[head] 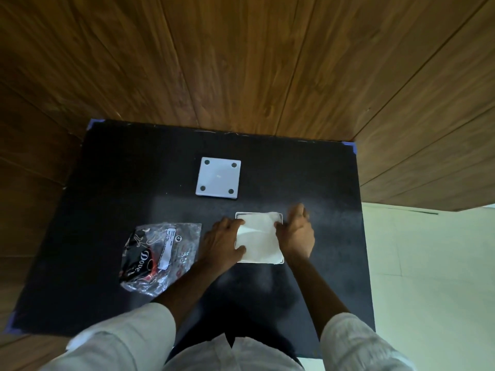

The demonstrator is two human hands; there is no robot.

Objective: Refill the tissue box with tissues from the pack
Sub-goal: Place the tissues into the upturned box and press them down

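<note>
Nearest, white sleeves [126, 341] cut off by bottom frame edge. Left hand [222, 245] and right hand [296, 234] flank tissue stack [259, 236], fingers curled over its side edges, pressing it into white tissue box [281, 261]; box mostly hidden, only thin rim shows, depth unclear. Crumpled plastic pack [158, 253] just left of left hand, near black mat [107, 170] left edge, contents hard to read. Bare mat right of box. Farther, square white lid [218, 178] lies flat, apart. Wood panelling [241, 62] beyond mat's far edge.
</note>
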